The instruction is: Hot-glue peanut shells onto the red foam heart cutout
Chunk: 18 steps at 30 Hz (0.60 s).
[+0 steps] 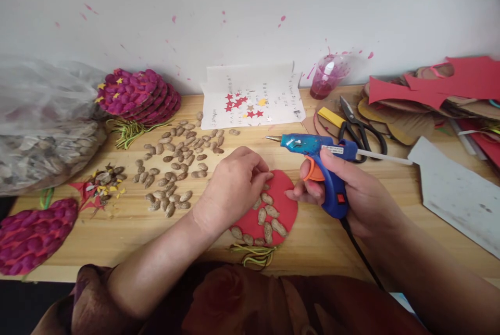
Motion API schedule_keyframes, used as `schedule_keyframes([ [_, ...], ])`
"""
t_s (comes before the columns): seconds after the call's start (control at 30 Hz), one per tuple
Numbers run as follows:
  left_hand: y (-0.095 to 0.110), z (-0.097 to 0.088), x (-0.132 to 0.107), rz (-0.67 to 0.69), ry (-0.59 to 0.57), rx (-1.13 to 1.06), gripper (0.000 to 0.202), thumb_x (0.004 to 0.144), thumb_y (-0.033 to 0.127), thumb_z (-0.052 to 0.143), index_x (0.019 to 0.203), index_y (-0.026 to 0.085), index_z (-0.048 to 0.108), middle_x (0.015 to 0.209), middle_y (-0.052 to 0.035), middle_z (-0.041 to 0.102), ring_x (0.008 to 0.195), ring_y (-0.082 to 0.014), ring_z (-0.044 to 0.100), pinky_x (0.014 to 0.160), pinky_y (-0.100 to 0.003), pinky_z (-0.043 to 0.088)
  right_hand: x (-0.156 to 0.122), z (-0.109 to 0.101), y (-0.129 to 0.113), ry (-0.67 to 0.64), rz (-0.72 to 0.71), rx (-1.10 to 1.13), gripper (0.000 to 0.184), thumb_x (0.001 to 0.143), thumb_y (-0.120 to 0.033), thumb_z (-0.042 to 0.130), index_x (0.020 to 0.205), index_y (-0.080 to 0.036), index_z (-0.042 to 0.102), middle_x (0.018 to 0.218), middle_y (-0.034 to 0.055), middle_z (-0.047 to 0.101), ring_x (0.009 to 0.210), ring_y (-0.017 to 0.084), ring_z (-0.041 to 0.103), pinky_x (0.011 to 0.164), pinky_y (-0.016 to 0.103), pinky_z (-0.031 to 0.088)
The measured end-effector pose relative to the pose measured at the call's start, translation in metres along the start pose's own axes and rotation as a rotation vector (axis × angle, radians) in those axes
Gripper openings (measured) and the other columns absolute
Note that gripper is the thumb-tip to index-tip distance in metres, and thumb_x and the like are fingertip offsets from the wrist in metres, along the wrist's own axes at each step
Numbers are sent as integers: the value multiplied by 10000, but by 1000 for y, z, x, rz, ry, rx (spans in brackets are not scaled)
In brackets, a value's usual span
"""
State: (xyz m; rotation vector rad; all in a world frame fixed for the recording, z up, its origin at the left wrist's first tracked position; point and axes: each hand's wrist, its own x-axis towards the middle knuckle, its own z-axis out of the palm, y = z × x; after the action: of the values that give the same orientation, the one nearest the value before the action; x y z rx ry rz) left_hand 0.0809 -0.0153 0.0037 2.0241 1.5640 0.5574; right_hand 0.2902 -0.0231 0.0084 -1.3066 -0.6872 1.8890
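My right hand (363, 194) grips a blue glue gun (308, 143) with an orange trigger, its metal nozzle pointing left. A white glue stick (385, 156) sticks out of its back. Below the nozzle lies a red disc (289, 210) with several peanuts (272, 211) on its lower and middle part. My left hand (236, 184) reaches over the disc's upper left, fingers bent and pinched together; whatever is between the fingertips is hidden. Fingertips of my right hand touch or nearly touch the disc's right edge. Yellow-green strings (255, 256) hang from its near edge.
Loose peanuts (182, 147) spread left of the disc. A stack of purple peanut-covered pieces (140, 95) and a plastic bag (47, 132) stand behind. Paper with small stars (253, 95), a stained cup (328, 77), scissors (361, 129) and red cutouts (449, 87) lie along the back.
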Motion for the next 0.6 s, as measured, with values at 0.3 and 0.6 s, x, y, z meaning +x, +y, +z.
schedule_keyframes([
  [0.3,0,2,0,19,-7,0,124,851,88,687,759,168,666,860,-14,640,783,-145,610,738,-280,476,2,-2,4,-4,-24,5,431,863,-595,657,750,-186,729,515,3,558,619,182,659,674,266,536],
  [0.6,-1,3,0,8,-5,-20,127,839,93,694,741,167,662,847,-7,627,766,-140,599,721,-277,467,0,2,1,-45,-22,36,420,801,-598,728,719,-186,719,497,-11,564,601,184,663,746,326,594],
])
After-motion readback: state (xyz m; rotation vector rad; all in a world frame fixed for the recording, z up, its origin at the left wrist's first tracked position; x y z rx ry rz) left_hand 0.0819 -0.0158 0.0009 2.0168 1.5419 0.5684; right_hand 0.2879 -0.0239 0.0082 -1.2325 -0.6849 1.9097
